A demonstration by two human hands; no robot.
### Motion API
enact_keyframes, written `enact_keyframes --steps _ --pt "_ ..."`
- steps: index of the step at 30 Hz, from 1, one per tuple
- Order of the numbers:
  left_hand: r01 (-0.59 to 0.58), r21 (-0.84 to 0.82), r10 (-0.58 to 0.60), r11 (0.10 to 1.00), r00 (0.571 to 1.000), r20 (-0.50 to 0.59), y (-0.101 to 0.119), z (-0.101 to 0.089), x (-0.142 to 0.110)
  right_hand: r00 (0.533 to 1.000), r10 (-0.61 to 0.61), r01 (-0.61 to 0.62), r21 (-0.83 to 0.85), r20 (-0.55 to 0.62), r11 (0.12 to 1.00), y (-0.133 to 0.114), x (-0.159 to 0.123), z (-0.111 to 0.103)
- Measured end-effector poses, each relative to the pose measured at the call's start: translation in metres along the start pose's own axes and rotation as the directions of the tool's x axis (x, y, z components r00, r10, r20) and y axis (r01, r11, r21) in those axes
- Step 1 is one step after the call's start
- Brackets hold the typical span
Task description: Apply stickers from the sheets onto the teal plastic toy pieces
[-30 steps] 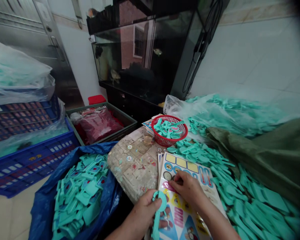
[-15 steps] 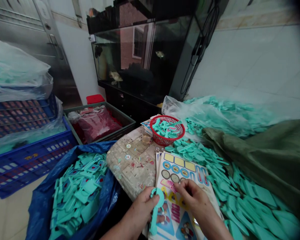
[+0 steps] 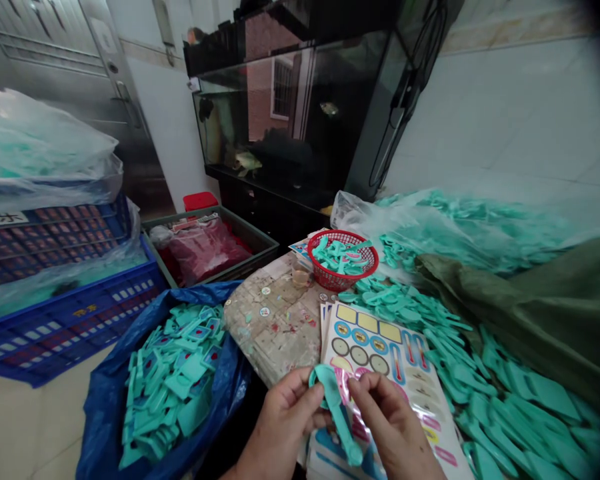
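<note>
My left hand (image 3: 287, 413) grips a turquoise plastic toy piece (image 3: 337, 417) with a rounded head and a long handle, its handle slanting down to the right. Close beside it, my right hand (image 3: 390, 423) has thumb and forefinger pinched together. A striped pink patch shows at those fingertips, but whether it is a loose sticker or part of the sheet below I cannot tell. Both hands are over a stack of printed sticker sheets (image 3: 370, 330) with yellow, blue, grey and pink shapes. The hands cover the sheet's lower left part.
A red basket (image 3: 343, 281) of turquoise pieces stands on the worn table (image 3: 265, 340). Loose turquoise pieces (image 3: 510, 413) are heaped at right, beside green cloth (image 3: 535, 293). A blue bag (image 3: 100, 420) of pieces is at left, near blue crates (image 3: 55, 333). A fish tank (image 3: 290, 127) stands behind.
The toy piece has turned so its handle now slants right. My right hand has come off the sheet's pink stickers and is closer to the piece. The view has shifted slightly left.
</note>
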State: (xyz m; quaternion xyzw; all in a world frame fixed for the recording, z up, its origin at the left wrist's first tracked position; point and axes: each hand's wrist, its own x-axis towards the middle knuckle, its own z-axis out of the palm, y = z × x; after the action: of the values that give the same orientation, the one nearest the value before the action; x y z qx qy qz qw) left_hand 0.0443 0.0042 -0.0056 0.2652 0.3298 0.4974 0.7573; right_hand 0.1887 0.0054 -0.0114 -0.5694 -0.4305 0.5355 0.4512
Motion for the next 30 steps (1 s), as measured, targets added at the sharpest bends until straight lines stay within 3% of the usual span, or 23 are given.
enact_keyframes --steps 8,19,30 --pt "0.024 0.045 -0.023 0.999 1.0 -0.007 0.001 -0.001 -0.006 0.998 -0.059 0.052 -0.167 -0.038 0.985 0.009 -0.002 0.0" --pt "0.034 0.113 -0.034 0.993 0.999 -0.003 0.001 -0.003 -0.01 0.994 -0.092 0.075 -0.218 -0.066 0.973 -0.006 -0.011 0.005" --pt "0.054 0.126 -0.051 0.99 0.998 -0.03 0.005 0.002 -0.013 0.981 -0.17 0.142 -0.247 -0.095 0.958 -0.005 -0.011 0.007"
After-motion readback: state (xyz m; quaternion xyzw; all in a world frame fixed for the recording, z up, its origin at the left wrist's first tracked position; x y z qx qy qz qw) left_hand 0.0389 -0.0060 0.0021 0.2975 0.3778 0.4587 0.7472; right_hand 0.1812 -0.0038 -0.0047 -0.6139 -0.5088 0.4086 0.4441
